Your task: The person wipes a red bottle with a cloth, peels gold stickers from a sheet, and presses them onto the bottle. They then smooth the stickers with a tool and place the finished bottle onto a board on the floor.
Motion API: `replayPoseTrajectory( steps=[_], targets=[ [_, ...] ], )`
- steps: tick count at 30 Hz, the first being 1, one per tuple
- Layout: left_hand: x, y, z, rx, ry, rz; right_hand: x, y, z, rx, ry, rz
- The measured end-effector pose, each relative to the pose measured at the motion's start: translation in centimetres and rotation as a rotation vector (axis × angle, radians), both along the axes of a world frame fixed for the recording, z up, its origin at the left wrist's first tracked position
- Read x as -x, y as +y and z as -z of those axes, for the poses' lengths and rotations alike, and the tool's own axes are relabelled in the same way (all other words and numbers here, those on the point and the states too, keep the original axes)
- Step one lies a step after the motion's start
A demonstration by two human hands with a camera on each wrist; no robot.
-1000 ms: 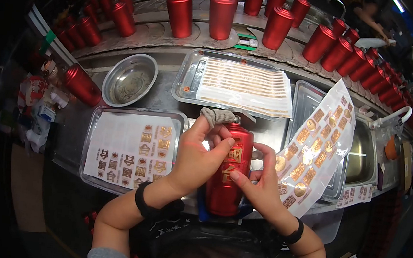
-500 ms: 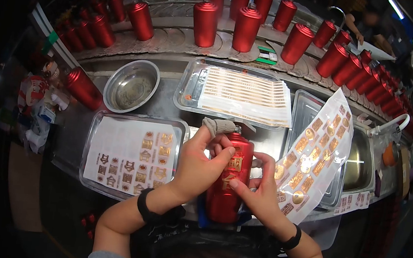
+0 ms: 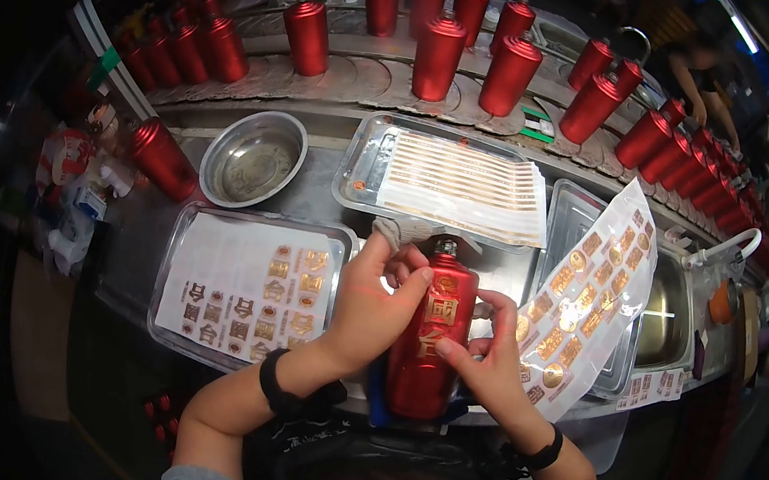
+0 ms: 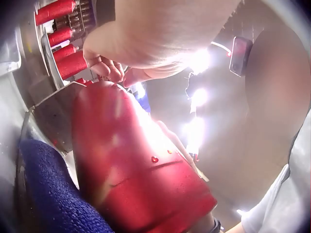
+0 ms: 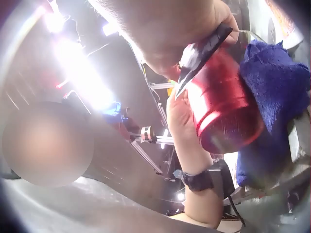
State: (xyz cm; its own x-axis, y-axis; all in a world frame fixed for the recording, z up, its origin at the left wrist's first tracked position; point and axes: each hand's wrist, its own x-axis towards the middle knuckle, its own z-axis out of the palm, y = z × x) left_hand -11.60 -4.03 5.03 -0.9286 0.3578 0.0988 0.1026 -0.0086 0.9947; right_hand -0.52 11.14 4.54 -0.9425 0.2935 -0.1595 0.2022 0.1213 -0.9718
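Observation:
A red bottle [image 3: 417, 385] stands tilted in front of the person, with gold characters [image 3: 438, 312] down its front. The left hand [image 3: 377, 308] holds its upper left side, thumb tip beside the top gold mark. A grey knitted cover [image 3: 401, 233] sits on a finger of that hand. From the other side the right hand [image 3: 491, 359] grips the bottle, its thumb on the lower character and its fingers partly hidden behind. In the right wrist view a dark, shiny pointed piece [image 5: 201, 58] lies between that hand and the bottle. A blue cloth [image 4: 56, 187] lies against the bottle.
Left is a tray [image 3: 153, 334] with a sheet of gold labels [image 3: 219, 248]; behind it sits a metal bowl [image 3: 298, 164]. A tray [image 3: 348, 191] of gold strips is at centre back. A label sheet [image 3: 585, 303] curves up at right, near a sink [image 3: 664, 333]. Red bottles [image 3: 439, 62] line a conveyor [image 3: 370, 88].
The conveyor's bottles and green marker have travelled to the right. Both hands keep nearly the same hold on the bottle; the head view has shifted slightly.

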Motion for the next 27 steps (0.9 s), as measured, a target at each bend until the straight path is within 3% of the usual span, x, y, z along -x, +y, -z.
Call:
replayPoseTrajectory(
  steps=[5,10,27],
  targets=[
    [0.2,-1.3,1.5,-0.075,-0.035,-0.082,1.6,2.2,0.8,0.040,0.014,0.034],
    [-2.0,-0.6,1.3,-0.254,-0.313,0.125,3.4,1.6,-0.1,0.113,0.070,0.047],
    [-1.5,0.2,2.1,-0.253,-0.298,0.096,4.8,1.0,0.4,0.006,-0.018,0.050]
  ],
)
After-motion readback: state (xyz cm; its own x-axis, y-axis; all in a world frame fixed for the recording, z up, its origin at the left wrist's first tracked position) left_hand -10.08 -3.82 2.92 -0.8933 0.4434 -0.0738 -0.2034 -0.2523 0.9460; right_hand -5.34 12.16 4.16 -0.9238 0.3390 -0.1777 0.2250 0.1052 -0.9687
